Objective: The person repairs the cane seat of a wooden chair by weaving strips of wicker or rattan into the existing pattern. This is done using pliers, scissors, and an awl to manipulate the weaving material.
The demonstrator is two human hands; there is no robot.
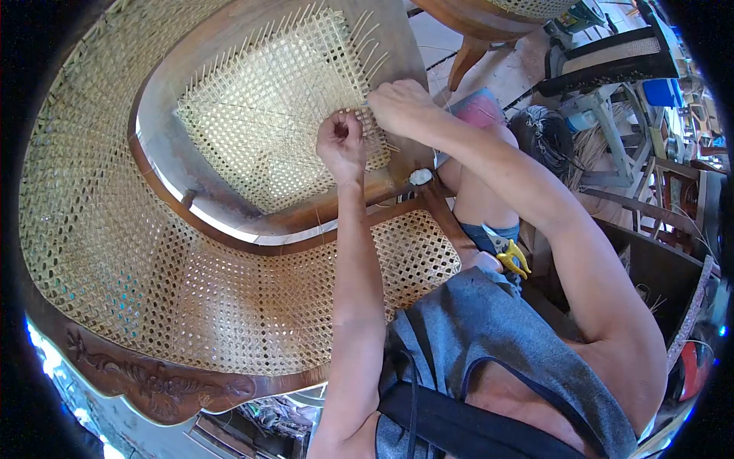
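Note:
A pale cane mesh (267, 99) spans the opening of a wooden seat frame (164, 122), with loose strand ends sticking out along its top and right edges. My left hand (341, 145) is over the lower right part of the mesh, fingers curled together; whatever they pinch is too small to name. To its right, my right hand (394, 105) lies at the mesh's right edge by the wood, its fingers closed, with their tips partly hidden. A small whitish lump (420, 177) sits at the frame's lower right corner.
A curved woven cane backrest (222, 298) with carved wooden trim surrounds the left and lower side. Yellow-handled pliers (514, 256) lie near my lap. A coiled dark bundle (541, 138), a wooden stand (612, 138) and a dark-framed chair part (612, 61) are at the right.

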